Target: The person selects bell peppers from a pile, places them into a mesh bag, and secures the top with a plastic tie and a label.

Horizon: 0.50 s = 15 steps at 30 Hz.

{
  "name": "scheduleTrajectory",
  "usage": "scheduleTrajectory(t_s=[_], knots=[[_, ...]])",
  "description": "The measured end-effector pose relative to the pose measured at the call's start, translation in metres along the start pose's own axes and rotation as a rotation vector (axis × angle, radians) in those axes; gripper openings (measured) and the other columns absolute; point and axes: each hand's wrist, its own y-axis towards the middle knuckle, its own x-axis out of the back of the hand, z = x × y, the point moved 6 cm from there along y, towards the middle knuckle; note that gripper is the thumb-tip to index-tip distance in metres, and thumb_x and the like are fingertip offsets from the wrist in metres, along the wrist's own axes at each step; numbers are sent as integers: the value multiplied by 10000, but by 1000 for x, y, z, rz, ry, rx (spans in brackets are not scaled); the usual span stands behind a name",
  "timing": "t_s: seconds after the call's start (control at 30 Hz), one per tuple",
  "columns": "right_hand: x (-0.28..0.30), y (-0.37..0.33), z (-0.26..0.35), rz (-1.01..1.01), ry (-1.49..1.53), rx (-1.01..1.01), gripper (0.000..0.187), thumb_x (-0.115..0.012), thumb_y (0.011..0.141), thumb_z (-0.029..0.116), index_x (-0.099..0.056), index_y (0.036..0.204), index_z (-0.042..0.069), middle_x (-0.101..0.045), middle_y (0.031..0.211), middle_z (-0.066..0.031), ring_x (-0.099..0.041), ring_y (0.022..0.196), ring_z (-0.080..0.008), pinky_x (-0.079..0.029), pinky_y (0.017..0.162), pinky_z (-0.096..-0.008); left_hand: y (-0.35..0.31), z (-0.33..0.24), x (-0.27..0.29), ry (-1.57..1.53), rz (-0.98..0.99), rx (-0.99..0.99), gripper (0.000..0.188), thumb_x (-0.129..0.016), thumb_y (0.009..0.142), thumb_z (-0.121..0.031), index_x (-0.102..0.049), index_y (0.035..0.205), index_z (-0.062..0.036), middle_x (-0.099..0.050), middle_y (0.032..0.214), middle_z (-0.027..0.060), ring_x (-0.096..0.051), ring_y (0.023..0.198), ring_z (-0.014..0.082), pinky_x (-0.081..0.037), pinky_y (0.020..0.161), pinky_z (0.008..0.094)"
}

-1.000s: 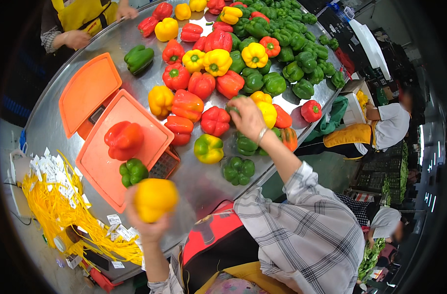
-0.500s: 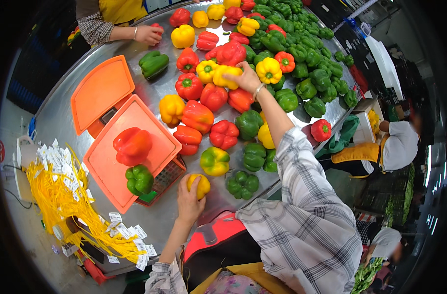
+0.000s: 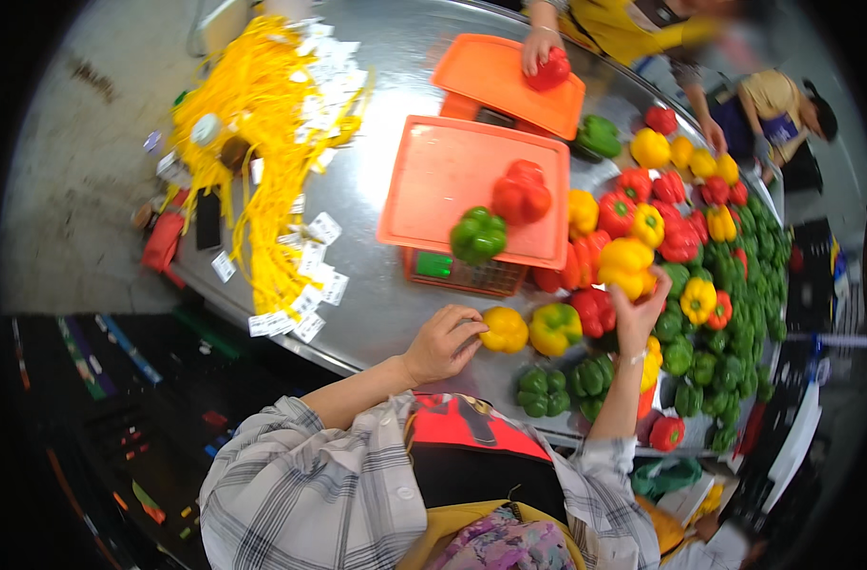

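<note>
My right hand [image 3: 639, 313] grips a yellow bell pepper [image 3: 627, 266], raised above red peppers beside the orange tray. My left hand [image 3: 445, 342] has bent, parted fingers, their tips at the left side of another yellow bell pepper [image 3: 506, 330] on the table. A yellow-green bell pepper [image 3: 555, 329] sits just right of that one. On the orange tray [image 3: 433, 180] of a scale lie a red bell pepper [image 3: 522, 193] and a green bell pepper [image 3: 478, 235]. The scale's keypad and green display [image 3: 434, 265] show below the tray.
Yellow strips with white tags [image 3: 253, 161] pile up at the left. Green peppers [image 3: 735, 313] are heaped at the right. Across the metal table, a co-worker's hand [image 3: 542, 52] holds a red pepper [image 3: 549, 69] over a second orange tray [image 3: 495, 76]. Another person [image 3: 773, 104] is beyond.
The view has turned. My right hand has lifted the yellow pepper from the pile and brought it closer. My left hand has loosened from its pepper. The co-worker's red pepper is now over the far tray.
</note>
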Motion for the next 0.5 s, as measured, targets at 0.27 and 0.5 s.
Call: scheduleTrajectory(t_s=[0.27,0.5], knots=[[-128,-34,68,192,-418,370,733,-854,588,125,-486,1220,81,-420,1270,-175,-419,1223,-361,-360,1036,-457,-5,66,135,331,-512,146,167,-641,743,44,-630,895,-25,-625,860,129,-600,847,312,-484,740,376],[-108,-49,60,9,-308,215,638,-749,779,54,-425,1328,28,-429,1353,-105,-451,1236,-247,-391,1020,-368,0,231,277,653,-505,603,247,-675,821,-129,-648,1062,-85,-652,890,88,-580,953,310,-453,825,414]])
